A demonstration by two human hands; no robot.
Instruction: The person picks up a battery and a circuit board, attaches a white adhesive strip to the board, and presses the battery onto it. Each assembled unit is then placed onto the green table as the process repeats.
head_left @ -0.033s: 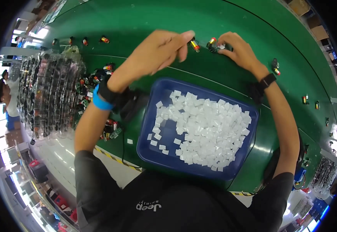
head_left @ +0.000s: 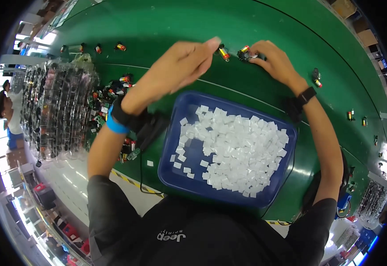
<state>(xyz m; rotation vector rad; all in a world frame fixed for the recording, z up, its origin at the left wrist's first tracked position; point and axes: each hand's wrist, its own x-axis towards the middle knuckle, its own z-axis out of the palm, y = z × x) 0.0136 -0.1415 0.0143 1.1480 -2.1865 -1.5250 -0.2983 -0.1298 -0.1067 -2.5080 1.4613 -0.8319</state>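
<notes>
My right hand [head_left: 275, 62] is over the far part of the green table, thumb and fingers pinched on a small electronic part [head_left: 244, 54] with a dark body and a red-and-gold cylinder. A bit of white shows at those fingertips. Just left of it is a similar part [head_left: 223, 53], beside the fingertips of my left hand [head_left: 175, 68]. My left hand's fingers are pressed together and slightly blurred; anything between them is hidden. Nearer to me, a blue tray [head_left: 169, 148] bears a heap of small white square pieces [head_left: 242, 150].
On the left stand stacked clear plastic trays [head_left: 60, 108] of dark parts, with a loose pile of electronic parts [head_left: 102, 99] beside them. Several similar parts lie along the far left and right of the table [head_left: 166, 17]. A person [head_left: 8, 104] is at the far left.
My left hand has moved slightly toward me, away from the part beside its fingertips. My right hand stays at its part, almost unmoved.
</notes>
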